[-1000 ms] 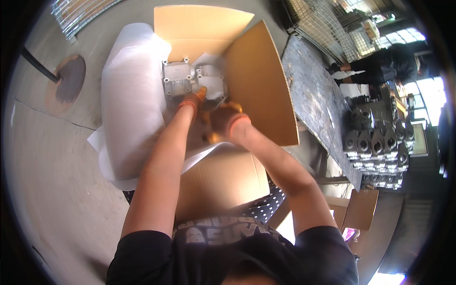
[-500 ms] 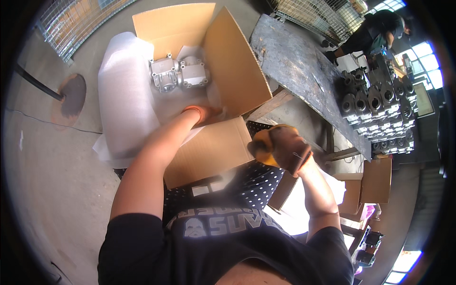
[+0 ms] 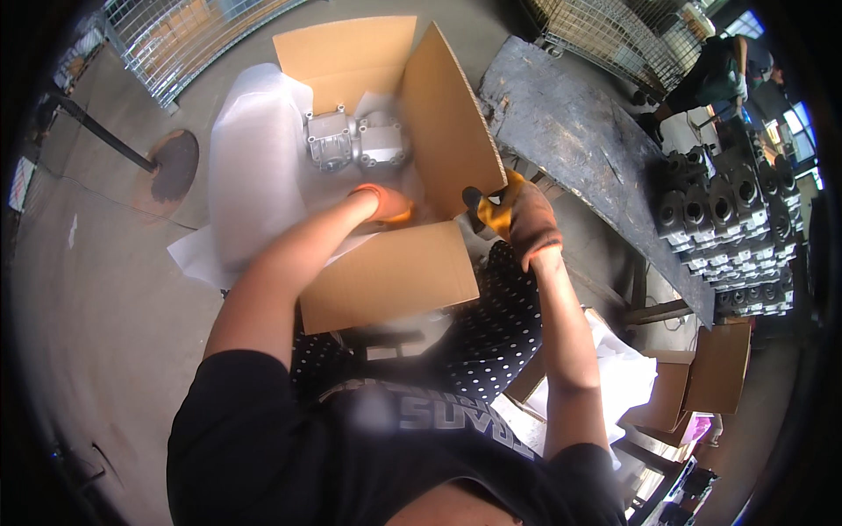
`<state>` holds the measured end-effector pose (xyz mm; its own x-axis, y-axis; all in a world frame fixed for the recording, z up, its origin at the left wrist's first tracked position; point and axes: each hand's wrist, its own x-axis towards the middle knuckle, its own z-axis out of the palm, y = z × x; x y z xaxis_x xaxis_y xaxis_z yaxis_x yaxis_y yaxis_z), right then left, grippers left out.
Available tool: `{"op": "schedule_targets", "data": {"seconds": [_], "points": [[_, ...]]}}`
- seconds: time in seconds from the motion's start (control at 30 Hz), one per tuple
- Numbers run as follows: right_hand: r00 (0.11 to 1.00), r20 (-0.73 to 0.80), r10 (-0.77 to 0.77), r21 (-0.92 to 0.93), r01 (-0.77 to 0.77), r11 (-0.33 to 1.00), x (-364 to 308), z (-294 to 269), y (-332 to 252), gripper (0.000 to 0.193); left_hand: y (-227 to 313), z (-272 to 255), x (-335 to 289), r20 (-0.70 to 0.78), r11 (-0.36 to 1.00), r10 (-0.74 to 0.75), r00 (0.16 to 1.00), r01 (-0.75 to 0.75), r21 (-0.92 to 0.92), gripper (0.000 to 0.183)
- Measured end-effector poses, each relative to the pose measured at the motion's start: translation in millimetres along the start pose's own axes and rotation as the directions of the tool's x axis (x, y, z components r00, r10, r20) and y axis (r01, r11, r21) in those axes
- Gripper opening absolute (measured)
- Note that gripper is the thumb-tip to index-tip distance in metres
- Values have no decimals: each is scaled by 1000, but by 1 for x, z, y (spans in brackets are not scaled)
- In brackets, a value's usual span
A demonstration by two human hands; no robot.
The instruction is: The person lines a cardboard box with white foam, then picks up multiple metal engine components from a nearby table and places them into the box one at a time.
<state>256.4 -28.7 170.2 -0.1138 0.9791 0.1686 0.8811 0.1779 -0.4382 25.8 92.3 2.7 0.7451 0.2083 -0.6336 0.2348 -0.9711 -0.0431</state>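
An open cardboard box (image 3: 386, 279) stands in front of me with its flaps spread. Inside it, two silvery cast-metal housings (image 3: 331, 145) lie side by side at the far end, on pale wrapping. My left hand (image 3: 386, 203), in an orange work glove, reaches into the near part of the box; its fingers are blurred and mostly hidden. Gloved in brown and orange, my right hand (image 3: 519, 215) is at the near corner of the right flap (image 3: 456, 131), thumb against the inner face and fingers by the edge. White foam sheet (image 3: 254, 167) drapes over the left side.
A worn dark-topped table (image 3: 570, 123) stands to the right, stacked with several dark metal castings (image 3: 724, 210) at its end. Wire cages (image 3: 189, 44) are at the back. Another person (image 3: 715, 74) bends at the far right. More cardboard boxes (image 3: 719, 368) lie lower right.
My right hand has moved up and away from the near flap to the right flap's corner. My left hand stays in the box. The view has shifted slightly.
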Motion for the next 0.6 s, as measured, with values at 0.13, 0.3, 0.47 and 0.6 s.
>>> {"op": "schedule_targets", "data": {"seconds": [0.13,0.3,0.47,0.6], "points": [[907,406,113,-23,-114,993,27,14,-1,28,-2,11,-35,254,853,-193,948,290,-434,32],[919,374,-125,-85,168,982,33,55,11,30,5,83,-24,475,427,-296,829,560,-710,50],[877,476,-65,-327,245,913,29,71,48,26,-8,59,-35,341,713,-219,914,389,-583,38],[845,533,-40,-446,321,835,22,86,79,24,6,-8,-57,50,870,-295,954,289,-399,20]]}}
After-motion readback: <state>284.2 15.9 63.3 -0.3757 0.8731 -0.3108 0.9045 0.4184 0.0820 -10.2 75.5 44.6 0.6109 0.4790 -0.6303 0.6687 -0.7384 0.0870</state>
